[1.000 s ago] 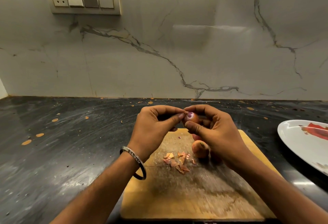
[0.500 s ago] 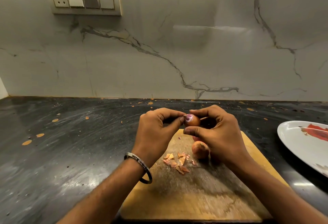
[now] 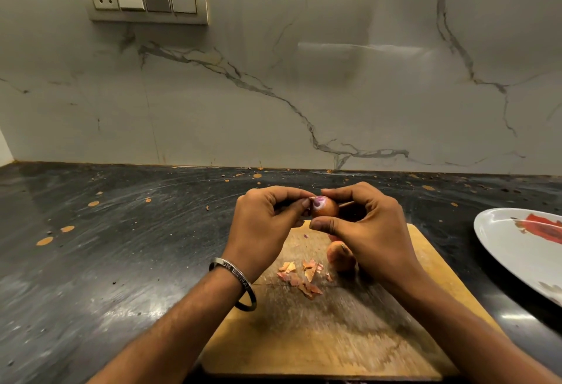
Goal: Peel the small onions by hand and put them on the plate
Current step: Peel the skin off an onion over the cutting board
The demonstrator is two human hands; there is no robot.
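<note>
1. The worktop (image 3: 121,246) on the left lies dark and bare, apart from a few small flecks, with open room there well clear of the board.
2. The left hand (image 3: 258,231) is curled, thumb and fingertips pinching at the purple-tipped end of the small onion (image 3: 325,207); I judge it is tugging a strip of skin loose.
3. That onion is held up over the far edge of the cutting board (image 3: 334,332), likely so that skin falls onto it; loose peelings (image 3: 301,277) already lie on the wood.
4. The right hand (image 3: 365,231) is wrapped round the onion's other side, thumb beneath and fingers over, steadying it.
5. A second onion (image 3: 340,259) sits on the board, partly hidden by the right hand, apparently unpeeled.
6. The plate (image 3: 511,262) lies at the right edge, apart from the board, with dark worktop between; no onions show on its visible part.
</note>
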